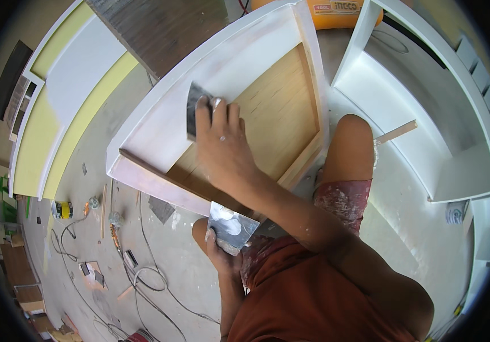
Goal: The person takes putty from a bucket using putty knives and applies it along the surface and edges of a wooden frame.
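Note:
My right hand (222, 139) reaches across the white cabinet piece (168, 94), gripping a flat dark grey scraper (192, 122) against its painted inner side. Bare plywood (282, 100) shows inside the piece, bordered by wooden strips. Lower down, near my lap, my left hand (224, 251) clasps a shiny metal plate (242, 225) by its near edge. A dab of white putty (226, 223) lies on that plate, just beyond the cabinet piece's near edge. How the left fingers wrap under the plate is partly hidden.
White open cabinet (427, 131) stands at right; a yellow-and-white panel (68, 91) leans at far left. An orange tank (336, 12) sits behind. Across the left floor lie cables (151, 279), a paint can (61, 210), a grey sheet (161, 210) and wood sticks (103, 211).

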Tool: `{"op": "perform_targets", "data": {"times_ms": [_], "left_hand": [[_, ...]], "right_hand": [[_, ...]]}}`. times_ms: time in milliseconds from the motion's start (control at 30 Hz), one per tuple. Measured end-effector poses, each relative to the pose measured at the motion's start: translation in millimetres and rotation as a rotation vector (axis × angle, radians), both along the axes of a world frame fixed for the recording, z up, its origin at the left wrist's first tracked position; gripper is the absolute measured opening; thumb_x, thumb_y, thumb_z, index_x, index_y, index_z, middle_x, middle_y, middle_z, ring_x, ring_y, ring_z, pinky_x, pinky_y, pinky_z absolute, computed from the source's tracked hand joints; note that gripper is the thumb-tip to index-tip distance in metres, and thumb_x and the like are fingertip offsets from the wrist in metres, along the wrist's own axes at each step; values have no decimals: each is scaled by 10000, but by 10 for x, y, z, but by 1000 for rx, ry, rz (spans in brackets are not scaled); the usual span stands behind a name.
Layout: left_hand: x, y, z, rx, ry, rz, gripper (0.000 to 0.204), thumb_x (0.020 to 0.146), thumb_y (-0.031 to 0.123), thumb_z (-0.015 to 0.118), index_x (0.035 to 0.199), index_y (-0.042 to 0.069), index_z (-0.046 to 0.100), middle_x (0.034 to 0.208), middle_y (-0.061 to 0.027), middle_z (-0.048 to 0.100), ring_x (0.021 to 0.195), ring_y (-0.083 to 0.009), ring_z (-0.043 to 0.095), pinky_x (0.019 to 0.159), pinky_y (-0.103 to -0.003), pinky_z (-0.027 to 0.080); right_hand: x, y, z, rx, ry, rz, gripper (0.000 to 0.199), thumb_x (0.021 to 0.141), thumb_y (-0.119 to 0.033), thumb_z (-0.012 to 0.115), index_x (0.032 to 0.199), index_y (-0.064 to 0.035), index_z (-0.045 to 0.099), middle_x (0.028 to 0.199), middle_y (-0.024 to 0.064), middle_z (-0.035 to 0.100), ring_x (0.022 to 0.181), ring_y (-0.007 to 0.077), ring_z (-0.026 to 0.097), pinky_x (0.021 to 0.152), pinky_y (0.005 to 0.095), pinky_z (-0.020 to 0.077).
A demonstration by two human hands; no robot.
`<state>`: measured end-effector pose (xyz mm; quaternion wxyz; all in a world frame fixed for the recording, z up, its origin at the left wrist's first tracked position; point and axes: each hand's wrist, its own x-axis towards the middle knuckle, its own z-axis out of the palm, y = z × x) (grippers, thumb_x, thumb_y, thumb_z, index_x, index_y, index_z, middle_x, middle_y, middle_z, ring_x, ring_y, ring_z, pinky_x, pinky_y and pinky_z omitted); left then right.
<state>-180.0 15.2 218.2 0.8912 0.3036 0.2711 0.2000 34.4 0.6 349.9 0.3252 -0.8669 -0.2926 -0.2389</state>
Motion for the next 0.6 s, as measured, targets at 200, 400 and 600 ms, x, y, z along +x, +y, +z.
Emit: {"op": "perform_targets", "data": {"times_ms": [200, 400, 600], "left_hand": [[64, 97, 93, -59, -73, 209, 444, 1011, 354, 431, 1327, 49, 500, 1267, -82, 615, 1157, -245, 601, 965, -421, 491], [270, 145, 505, -214, -222, 175, 381, 1011, 344, 432, 1231, 52, 537, 1088, -110, 657, 930, -230, 678, 663, -351, 585], [484, 66, 837, -147, -209, 6, 396, 1009, 320, 464, 1247, 12, 540, 1065, -153, 663, 921, -246, 684, 755, -323, 587]], "right_hand": [[-370, -86, -6, -22, 161, 310, 507, 800, -51, 582, 1280, 75, 481, 1173, 255, 510, 1023, 388, 506, 859, 440, 462], [-435, -828, 118, 289, 428, 828, 487, 800, 19, 635, 1270, -27, 517, 1220, 190, 533, 1160, 408, 502, 1021, 420, 420], [-609, -1052, -489, 431, 449, 887, 674, 734, 23, 728, 1349, -154, 516, 1360, 149, 419, 1326, 341, 367, 1049, 445, 405]]}}
